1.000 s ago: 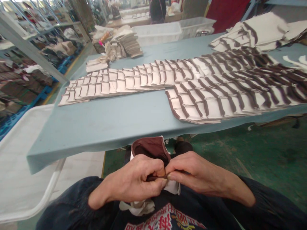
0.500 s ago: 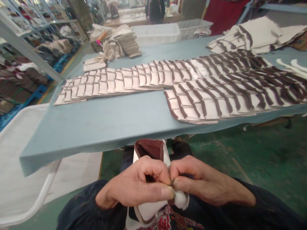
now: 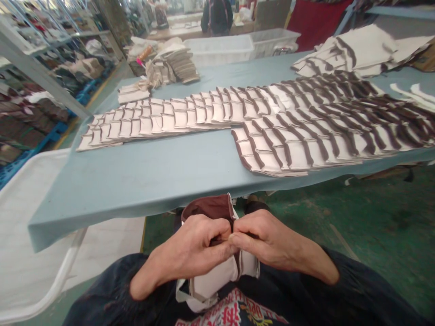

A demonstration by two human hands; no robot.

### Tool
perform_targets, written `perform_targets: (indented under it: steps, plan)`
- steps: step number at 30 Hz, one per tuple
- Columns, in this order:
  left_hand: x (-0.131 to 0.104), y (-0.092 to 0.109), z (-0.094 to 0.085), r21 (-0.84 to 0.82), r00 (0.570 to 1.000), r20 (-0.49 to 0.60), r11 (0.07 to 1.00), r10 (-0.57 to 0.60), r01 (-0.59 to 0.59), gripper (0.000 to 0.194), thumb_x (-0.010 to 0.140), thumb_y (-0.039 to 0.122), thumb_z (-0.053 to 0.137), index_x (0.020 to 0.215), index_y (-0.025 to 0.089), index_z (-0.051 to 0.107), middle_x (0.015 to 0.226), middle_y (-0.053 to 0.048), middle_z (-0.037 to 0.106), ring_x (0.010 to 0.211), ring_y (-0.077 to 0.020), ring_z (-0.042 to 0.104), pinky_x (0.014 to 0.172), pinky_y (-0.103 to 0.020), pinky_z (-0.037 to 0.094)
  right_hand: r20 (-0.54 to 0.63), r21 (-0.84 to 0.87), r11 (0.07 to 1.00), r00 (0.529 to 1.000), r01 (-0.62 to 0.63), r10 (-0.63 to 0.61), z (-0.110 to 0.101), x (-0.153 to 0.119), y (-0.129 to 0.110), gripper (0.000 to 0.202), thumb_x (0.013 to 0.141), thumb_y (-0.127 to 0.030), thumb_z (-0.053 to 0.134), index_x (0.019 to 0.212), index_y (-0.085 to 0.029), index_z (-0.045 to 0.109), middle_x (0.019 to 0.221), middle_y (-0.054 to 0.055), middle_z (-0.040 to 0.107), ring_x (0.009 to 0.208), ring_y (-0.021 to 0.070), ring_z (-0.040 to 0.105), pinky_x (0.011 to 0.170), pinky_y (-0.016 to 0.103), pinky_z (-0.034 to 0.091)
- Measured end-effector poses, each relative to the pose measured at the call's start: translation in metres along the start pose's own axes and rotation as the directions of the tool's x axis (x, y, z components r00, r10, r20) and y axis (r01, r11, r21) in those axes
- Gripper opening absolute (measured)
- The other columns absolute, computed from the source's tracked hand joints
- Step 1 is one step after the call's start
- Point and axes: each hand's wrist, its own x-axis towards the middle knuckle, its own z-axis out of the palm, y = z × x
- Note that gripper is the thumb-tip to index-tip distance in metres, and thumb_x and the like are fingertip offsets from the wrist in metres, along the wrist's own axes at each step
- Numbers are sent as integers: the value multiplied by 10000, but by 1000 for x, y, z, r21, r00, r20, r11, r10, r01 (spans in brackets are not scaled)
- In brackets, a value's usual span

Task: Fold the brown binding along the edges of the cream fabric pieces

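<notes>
The left hand (image 3: pixel 192 246) curls in from the near left, thumb and bent forefinger pinching the edge of an off-white cloth piece (image 3: pixel 215 280). This piece lies over the person's lap, just off the table's near edge. Its long axis runs near to far; the brown-lined mouth opens to the far side, towards the table, and the pale end sits by the person's belly. The right hand (image 3: pixel 272 237) comes in from the near right, its thumb and forefinger pinching the same edge, fingertips meeting those of the left; the exact spot gripped is hidden.

The table (image 3: pixel 152 170) has a pale blue cover. On it, from left to right, are a stack of beige cloth (image 3: pixel 180 63) at the far left, a long overlapping row of folded pieces (image 3: pixel 163 115) with thin dark edges, a nearer row (image 3: pixel 299 147) with broad brown edges, and a loose heap of pale cloth (image 3: pixel 369 47) at the far right.

Around it, a white tray (image 3: pixel 20 217) stands at the near left, a blue pallet (image 3: pixel 54 136) beyond. Clear bins (image 3: pixel 220 49), a person in dark clothes (image 3: pixel 217 18) and a red cloth (image 3: pixel 316 22) are at the far side; green floor (image 3: pixel 374 222) shows at the near right.
</notes>
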Motion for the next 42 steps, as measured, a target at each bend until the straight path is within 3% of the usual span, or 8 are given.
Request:
perform_targets:
  steps: [3, 6, 13, 20, 23, 27, 34, 42]
  plan:
    - [-1, 1, 0, -224, 999, 52, 975, 15, -3, 331, 974, 272, 560, 690, 192, 410, 617, 79, 358, 563, -79, 316, 516, -215, 258, -9, 279, 960, 999, -35, 39, 8, 2, 5, 560, 1021, -560, 509, 608, -208, 371, 578, -74, 284, 526, 86, 268, 488, 241, 215]
    - [-2, 2, -2, -385, 999, 37, 923, 13, 2, 330, 984, 307, 559, 702, 190, 434, 633, 69, 380, 577, -85, 322, 521, -215, 279, -89, 422, 907, 995, 4, 37, 15, 4, 3, 607, 992, -682, 504, 628, -205, 408, 583, -71, 313, 530, 86, 275, 479, 234, 226]
    - [-8, 0, -2, -586, 998, -34, 810, -53, 24, 516, 959, 547, 643, 668, 182, 424, 632, 50, 388, 585, -88, 304, 528, -225, 263, -172, 454, 890, 984, 42, 41, 19, 9, -13, 552, 1013, -611, 513, 649, -210, 405, 591, -62, 330, 540, 94, 284, 488, 242, 235]
    - [-6, -4, 38, -932, 981, -140, 351, -132, -86, 537, 799, 563, 785, 644, 194, 427, 532, 46, 445, 463, -76, 354, 460, -212, 277, -337, 654, 747, 930, 117, 149, 35, 6, -32, 520, 995, -585, 547, 657, -214, 412, 579, -55, 349, 507, 94, 276, 462, 244, 227]
    - [0, -13, 51, -959, 971, -140, 270, -192, -85, 559, 747, 582, 805, 644, 200, 410, 524, 41, 479, 435, -73, 365, 437, -202, 280, -333, 655, 752, 922, 74, 199, 38, 6, -27, 529, 980, -596, 565, 650, -214, 405, 583, -54, 358, 512, 94, 272, 460, 239, 229]
    - [2, -25, 52, -955, 969, -88, 298, -232, -15, 582, 712, 607, 830, 651, 194, 425, 546, 33, 511, 442, -69, 386, 441, -191, 291, -339, 591, 805, 921, 47, 195, 37, 4, -16, 521, 1001, -593, 531, 666, -212, 411, 606, -46, 389, 539, 103, 305, 484, 241, 254]
    - [-3, -25, 23, -882, 984, -68, 471, -165, 18, 550, 764, 592, 830, 675, 164, 496, 607, 20, 529, 517, -70, 407, 493, -188, 308, -389, 326, 935, 921, 137, 0, 25, 4, -18, 457, 1046, -466, 496, 675, -204, 448, 616, -46, 423, 556, 105, 359, 529, 242, 305]
    - [7, -3, -10, -557, 990, -17, 823, -143, 109, 498, 828, 519, 783, 635, 157, 502, 593, 54, 424, 556, -74, 310, 502, -209, 251, -322, 149, 985, 946, 86, -34, 6, 2, -24, 360, 1029, -307, 489, 687, -210, 432, 626, -45, 467, 571, 103, 405, 542, 237, 330]
